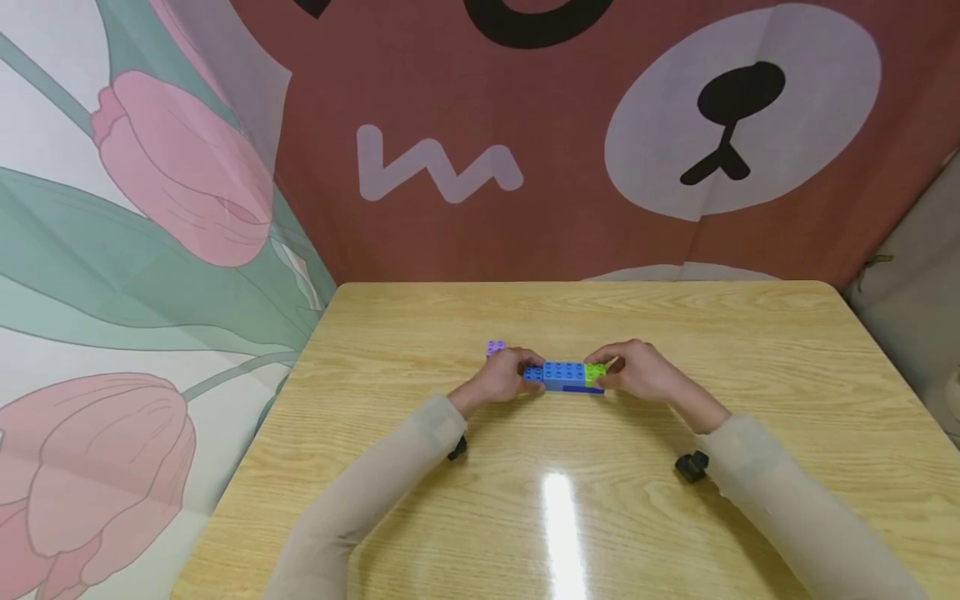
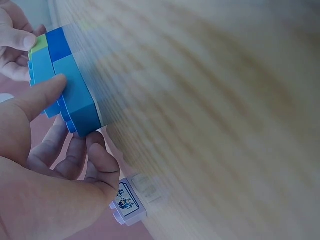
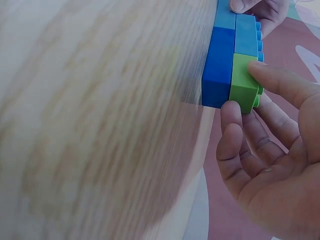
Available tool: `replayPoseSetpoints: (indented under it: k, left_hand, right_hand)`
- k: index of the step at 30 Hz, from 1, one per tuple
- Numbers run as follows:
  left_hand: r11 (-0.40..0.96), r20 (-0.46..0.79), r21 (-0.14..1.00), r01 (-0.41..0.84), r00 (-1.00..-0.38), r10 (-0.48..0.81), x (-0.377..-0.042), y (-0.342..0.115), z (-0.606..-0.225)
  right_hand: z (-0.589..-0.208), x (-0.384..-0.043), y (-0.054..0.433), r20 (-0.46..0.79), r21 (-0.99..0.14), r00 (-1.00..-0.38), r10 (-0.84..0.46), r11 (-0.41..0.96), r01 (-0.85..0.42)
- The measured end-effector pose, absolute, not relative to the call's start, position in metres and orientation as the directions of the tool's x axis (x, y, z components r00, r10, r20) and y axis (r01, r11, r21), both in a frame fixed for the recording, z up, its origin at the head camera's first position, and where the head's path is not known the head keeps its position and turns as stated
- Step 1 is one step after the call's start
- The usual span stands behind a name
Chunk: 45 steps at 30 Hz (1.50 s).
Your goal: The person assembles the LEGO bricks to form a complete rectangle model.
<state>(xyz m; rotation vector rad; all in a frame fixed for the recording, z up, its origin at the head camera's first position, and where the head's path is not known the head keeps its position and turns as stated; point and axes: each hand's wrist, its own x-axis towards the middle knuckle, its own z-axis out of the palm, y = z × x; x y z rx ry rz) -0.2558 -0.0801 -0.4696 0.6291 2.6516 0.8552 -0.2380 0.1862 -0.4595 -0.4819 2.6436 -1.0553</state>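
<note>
Head view: left hand [image 1: 498,377] and right hand [image 1: 636,371] pinch opposite ends of four joined plastic bricks [image 1: 564,377]

Five bricks can be counted: four in the two-layer assembly held between the two sets of fingers, and one separate purple plastic brick [image 1: 496,347] just beyond the left hand's fingers, partly hidden by them. All are at one pale wood-grain table [image 1: 420,333].

Only the wrist views show the lower layer well: one light-blue rectangular brick [image 2: 80,97] by the left fingers and one dark-blue rectangular brick [image 3: 218,67] nearer the right ones. On top, between the hands, sits one light-blue studded brick [image 1: 564,369]; one lime-green studded brick [image 3: 244,82] lies at the right fingertips. The left wrist view alone shows the printed picture on the purple brick's side.

Left thumb is on the near side of the lower light-blue brick, other fingers curled at its end and far side; right thumb and fingers grasp the lime-green brick likewise. Both forearms, in two beige sleeves [image 1: 405,462], reach forward and angle inward.
</note>
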Motion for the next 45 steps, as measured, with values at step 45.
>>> replayPoseSetpoints:
  k: [45]
  left_hand:
    - [0.659,-0.037,0.724,0.204,-0.942,0.333,-0.278,-0.117,-0.459]
  right_hand:
    - [-0.463,-0.240,0.190,-0.088,-0.703,-0.884,-0.459,0.657,-0.272]
